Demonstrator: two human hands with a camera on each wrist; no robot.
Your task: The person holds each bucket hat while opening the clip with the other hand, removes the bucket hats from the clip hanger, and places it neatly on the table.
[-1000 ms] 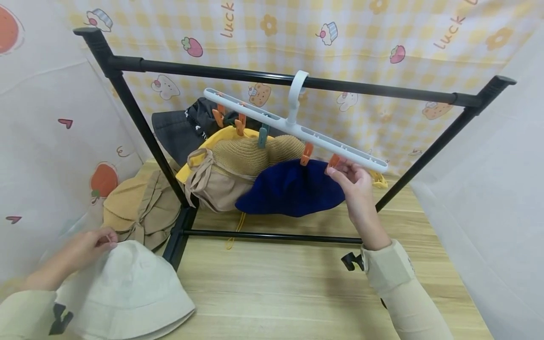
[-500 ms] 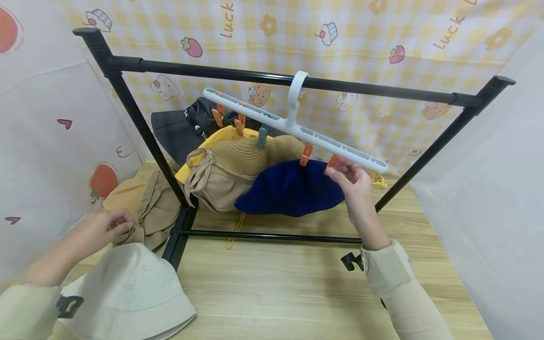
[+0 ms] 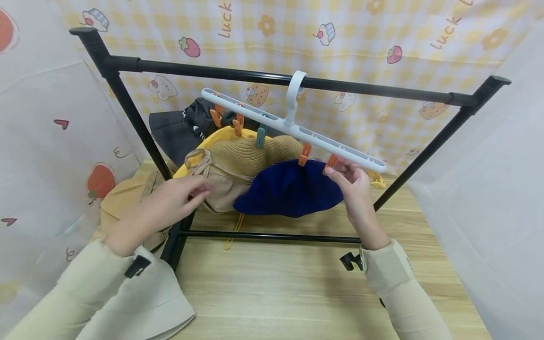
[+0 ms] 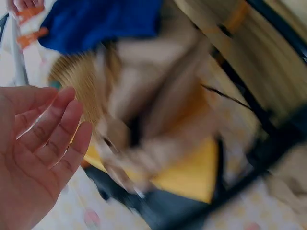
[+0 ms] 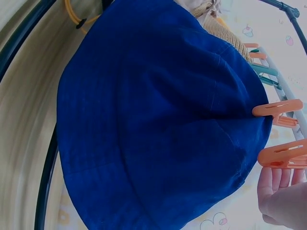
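Note:
My right hand [image 3: 352, 182] pinches the orange clip [image 5: 283, 154] nearest the right end of a white hanger [image 3: 290, 124]. That clip sits at the top edge of a royal-blue bucket hat [image 3: 293, 193]; a second orange clip [image 3: 304, 155] grips the hat further left. With fingers loosely bent and nothing held, my left hand [image 3: 180, 194] is in front of the hanging beige hat [image 3: 225, 191]. In the left wrist view that hat is blurred beyond the fingers [image 4: 60, 132]. A woven straw hat [image 3: 238, 153] hangs from a teal clip [image 3: 261, 137].
The hanger hooks over the black rack's top bar [image 3: 204, 72]. Behind are a yellow hat [image 3: 221, 134] and a dark grey hat [image 3: 167, 130]. A cream bucket hat [image 3: 157, 302] lies front left, partly under my left sleeve. A tan-and-yellow hat [image 3: 116, 203] lies beside the rack.
My left hand has left the cream hat's crown and moved up and right to the hanging beige hat. My right hand stays at the orange clip.

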